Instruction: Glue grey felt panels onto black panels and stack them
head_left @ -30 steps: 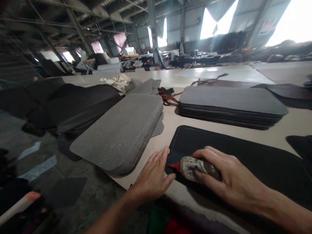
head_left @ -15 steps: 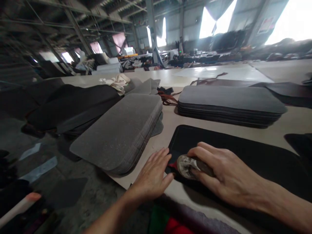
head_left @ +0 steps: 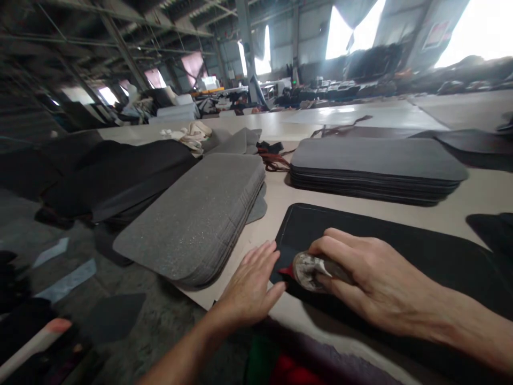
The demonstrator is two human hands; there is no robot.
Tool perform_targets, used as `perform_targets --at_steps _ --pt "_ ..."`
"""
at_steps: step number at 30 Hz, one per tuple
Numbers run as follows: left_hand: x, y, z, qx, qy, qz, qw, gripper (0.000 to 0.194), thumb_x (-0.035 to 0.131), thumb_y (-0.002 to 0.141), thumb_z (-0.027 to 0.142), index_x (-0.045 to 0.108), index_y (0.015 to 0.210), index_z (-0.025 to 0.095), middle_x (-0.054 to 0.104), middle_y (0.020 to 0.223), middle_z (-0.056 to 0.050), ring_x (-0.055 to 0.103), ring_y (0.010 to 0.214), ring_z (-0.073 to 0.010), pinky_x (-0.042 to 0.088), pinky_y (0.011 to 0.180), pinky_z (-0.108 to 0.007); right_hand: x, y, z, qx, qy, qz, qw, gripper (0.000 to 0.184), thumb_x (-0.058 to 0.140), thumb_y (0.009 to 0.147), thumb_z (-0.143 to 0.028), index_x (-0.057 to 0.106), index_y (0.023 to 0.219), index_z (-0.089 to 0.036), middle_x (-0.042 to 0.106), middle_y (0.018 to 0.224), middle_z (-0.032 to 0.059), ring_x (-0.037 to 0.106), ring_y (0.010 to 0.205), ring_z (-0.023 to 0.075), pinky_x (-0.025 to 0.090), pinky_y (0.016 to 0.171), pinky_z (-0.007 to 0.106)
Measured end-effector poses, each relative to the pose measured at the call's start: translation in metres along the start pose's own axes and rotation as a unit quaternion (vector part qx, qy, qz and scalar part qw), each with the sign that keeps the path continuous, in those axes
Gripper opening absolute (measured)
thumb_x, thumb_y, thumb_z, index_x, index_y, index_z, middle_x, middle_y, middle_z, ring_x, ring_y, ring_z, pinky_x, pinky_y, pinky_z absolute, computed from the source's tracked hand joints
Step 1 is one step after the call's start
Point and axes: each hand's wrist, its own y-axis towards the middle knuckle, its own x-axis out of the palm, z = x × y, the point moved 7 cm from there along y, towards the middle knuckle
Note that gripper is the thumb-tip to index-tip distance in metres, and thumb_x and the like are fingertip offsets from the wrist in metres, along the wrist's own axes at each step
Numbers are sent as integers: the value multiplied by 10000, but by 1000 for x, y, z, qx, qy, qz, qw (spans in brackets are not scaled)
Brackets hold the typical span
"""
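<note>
My right hand is closed around a squeeze bottle with a red nozzle and a stained, whitish end. The bottle lies tilted low, its nozzle pointing left at the near left corner of a black rounded panel. A thin pale line runs just inside the panel's left and far edges. Beside that left edge, my left hand rests flat with its fingers stretched out and holds nothing. Its fingertips are at the panel's border; whether they press on it I cannot tell.
A stack of grey rounded panels stands at the left table edge, another stack beyond the black panel. Dark sheets lie far left. Brown straps sit between the stacks. Scraps are on the floor.
The view has shifted slightly. The bottle's nozzle has moved a little to the right relative to the panel's left edge. My left hand stays in nearly the same place.
</note>
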Motion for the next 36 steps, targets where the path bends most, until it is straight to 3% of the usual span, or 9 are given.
perform_targets --at_steps 8,18,25,36 --pt "1 -2 0 9 2 10 1000 601 540 968 417 387 1479 142 300 1621 -145 218 1526 -257 251 1257 -517 2 5 -1 -11 2 6 1000 151 453 936 -186 563 1039 -185 544 912 37 520 768 193 360 678 326" --pt "0 -1 0 19 -1 26 999 585 545 975 440 399 1461 150 325 1610 -146 243 1517 -260 267 1248 -518 -24 -10 5 12 -43 -15 999 41 540 915 -243 550 878 -229 589 846 20 518 678 180 330 604 312" --pt "0 -1 -2 36 23 41 998 575 481 1001 450 381 1473 137 332 1605 -153 255 1512 -259 288 1238 -522 -35 -39 20 46 -29 -10 998 81 572 925 -298 555 865 -246 603 826 15 531 634 184 317 538 305" --pt "1 1 -5 61 43 72 995 555 448 1011 459 391 1464 144 385 1575 -156 323 1481 -273 338 1210 -529 -58 -112 42 142 5 -2 990 140 574 942 -369 612 865 -259 633 845 19 592 667 191 400 542 307"
